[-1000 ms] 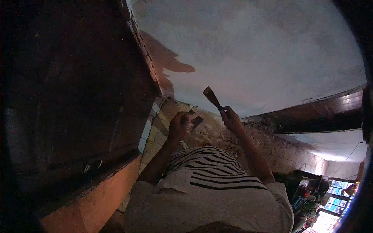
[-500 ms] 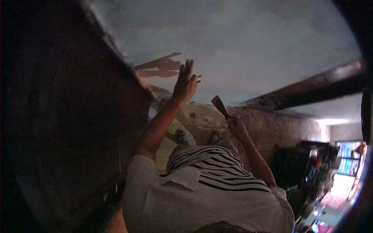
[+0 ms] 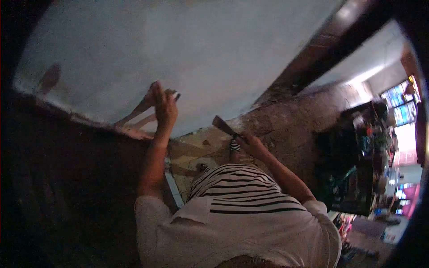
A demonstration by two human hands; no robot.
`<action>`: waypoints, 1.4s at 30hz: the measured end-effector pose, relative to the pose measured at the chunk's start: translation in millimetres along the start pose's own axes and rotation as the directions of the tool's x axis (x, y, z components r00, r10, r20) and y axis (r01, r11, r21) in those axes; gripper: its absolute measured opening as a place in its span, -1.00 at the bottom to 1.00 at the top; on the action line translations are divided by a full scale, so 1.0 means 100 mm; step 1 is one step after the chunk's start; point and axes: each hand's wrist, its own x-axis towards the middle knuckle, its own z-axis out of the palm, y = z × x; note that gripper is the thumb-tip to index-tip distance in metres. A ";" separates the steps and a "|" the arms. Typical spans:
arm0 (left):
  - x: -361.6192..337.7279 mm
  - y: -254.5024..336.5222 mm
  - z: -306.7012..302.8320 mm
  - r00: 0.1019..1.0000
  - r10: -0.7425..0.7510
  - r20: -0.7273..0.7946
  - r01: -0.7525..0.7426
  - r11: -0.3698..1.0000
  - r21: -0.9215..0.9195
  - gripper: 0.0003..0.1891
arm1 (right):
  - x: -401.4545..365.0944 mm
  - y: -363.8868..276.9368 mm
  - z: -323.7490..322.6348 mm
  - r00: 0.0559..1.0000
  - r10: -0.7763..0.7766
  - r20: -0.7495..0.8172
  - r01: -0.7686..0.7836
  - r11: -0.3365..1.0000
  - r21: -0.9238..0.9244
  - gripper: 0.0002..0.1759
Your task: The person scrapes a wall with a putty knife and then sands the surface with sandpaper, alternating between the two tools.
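Observation:
My right hand (image 3: 251, 145) is closed round the handle of a putty knife (image 3: 224, 126), whose wide dark blade points up and left, close to the foot of the pale wall. My left hand (image 3: 165, 109) is raised in front of the wall (image 3: 201, 53), some fingers stretched up. Between its thumb and a finger sits a small white-and-dark thing (image 3: 176, 94), too small to name. The hand's shadow (image 3: 140, 109) falls on the wall beside it.
A dark beam-like strip (image 3: 317, 49) slants across the wall at right. Below runs a rough brown surface (image 3: 286, 120). A dark door-like panel (image 3: 76, 178) fills the left side. Cluttered dark furniture (image 3: 344, 156) and bright windows (image 3: 400, 105) stand at the far right.
The view has swung, so the wall now tilts and reaches further left. My left hand's fingers are closer together. The putty knife stays in my right hand, and one foot has shifted.

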 end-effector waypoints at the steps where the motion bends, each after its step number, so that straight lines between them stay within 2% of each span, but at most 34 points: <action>1: -0.01 0.00 -0.01 0.998 -0.019 0.056 0.019 1.000 0.010 -0.66 | -0.02 -0.04 -0.04 1.000 0.022 -0.007 -0.022 0.999 0.044 -0.53; 3: -0.07 -0.01 -0.03 0.991 -0.065 0.119 0.059 0.997 0.050 -0.66 | 0.11 0.08 -0.03 0.999 0.032 0.029 -0.032 0.999 -0.004 -0.54; 5: -0.12 0.00 -0.05 0.999 0.041 0.010 -0.041 0.999 -0.019 -0.64 | 0.18 0.15 -0.03 0.998 0.042 0.039 -0.040 0.998 -0.053 -0.55; 7: -0.13 0.04 -0.10 1.000 0.018 0.026 -0.019 0.999 0.045 -0.65 | 0.18 0.13 -0.05 0.998 -0.050 0.027 0.051 0.996 -0.067 -0.54; 10: -0.18 0.08 -0.18 0.995 -0.018 0.094 0.004 0.988 0.151 -0.69 | 0.19 0.02 -0.09 0.996 -0.024 0.086 0.037 0.987 -0.155 -0.54; 15: -0.16 0.03 -0.24 0.999 -0.032 0.021 0.029 0.989 0.142 -0.79 | 0.20 -0.02 -0.01 0.991 -0.087 0.102 0.098 0.990 -0.105 -0.56; 18: -0.21 -0.03 -0.20 0.998 -0.003 0.060 -0.009 0.979 0.205 -0.79 | 0.20 -0.02 0.05 0.987 -0.115 0.113 0.127 0.986 -0.104 -0.57; 21: -0.31 -0.05 -0.17 0.988 -0.043 0.151 0.016 0.985 0.170 -0.82 | 0.14 0.04 0.05 0.984 -0.114 0.136 0.127 0.987 -0.096 -0.57; 23: -0.36 -0.05 -0.13 0.986 -0.059 0.155 0.032 0.985 0.171 -0.83 | 0.11 0.14 0.03 0.981 -0.124 0.150 0.135 0.989 -0.064 -0.57; 25: -0.46 -0.11 -0.02 0.984 -0.071 0.161 0.043 0.985 0.169 -0.82 | 0.10 0.25 0.08 0.988 -0.136 0.068 0.147 0.969 -0.197 -0.56; 27: -0.56 -0.21 0.08 0.993 -0.008 0.121 -0.010 0.988 0.151 -0.82 | 0.02 0.27 0.05 0.995 -0.081 0.059 0.090 0.984 -0.157 -0.57; 29: -0.64 -0.24 0.11 0.990 -0.004 0.143 -0.016 0.990 0.140 -0.81 | -0.08 0.17 0.02 0.998 -0.022 0.052 0.028 0.993 -0.113 -0.58; 31: -0.74 -0.27 0.14 0.986 0.002 0.167 -0.024 0.991 0.128 -0.80 | -0.15 0.11 0.02 0.978 0.202 0.058 -0.196 0.975 -0.105 -0.62; 32: -0.80 -0.28 0.16 0.972 -0.014 0.236 -0.031 0.982 0.186 -0.78 | -0.18 0.20 0.05 0.975 0.214 0.056 -0.208 0.973 -0.099 -0.62; 34: -0.99 -0.35 0.25 0.950 -0.027 0.313 -0.050 0.971 0.234 -0.75 | -0.22 0.43 0.12 0.999 0.049 -0.006 -0.049 0.995 -0.086 -0.60; 36: -1.26 -0.43 0.37 0.916 -0.141 0.375 0.077 0.980 0.183 -0.66 | -0.27 0.54 0.16 0.996 0.094 0.009 -0.092 0.992 -0.091 -0.61; 37: -1.41 -0.49 0.44 0.914 -0.135 0.383 0.071 0.982 0.177 -0.66 | -0.29 0.57 0.19 0.991 0.128 0.024 -0.125 0.987 -0.102 -0.62; 39: -1.72 -0.59 0.54 0.762 -0.337 0.554 0.345 0.934 0.093 -0.63 | -0.34 0.62 0.27 0.983 0.184 0.017 -0.182 0.980 -0.079 -0.62; 40: -1.87 -0.60 0.56 0.759 -0.330 0.562 0.341 0.936 0.089 -0.63 | -0.38 0.64 0.29 0.973 0.230 0.011 -0.229 0.972 -0.061 -0.62; 42: -2.19 -0.65 0.59 0.487 -0.521 0.701 0.649 0.753 0.109 -0.68 | -0.46 0.62 0.34 0.964 0.266 -0.006 -0.266 0.962 -0.054 -0.62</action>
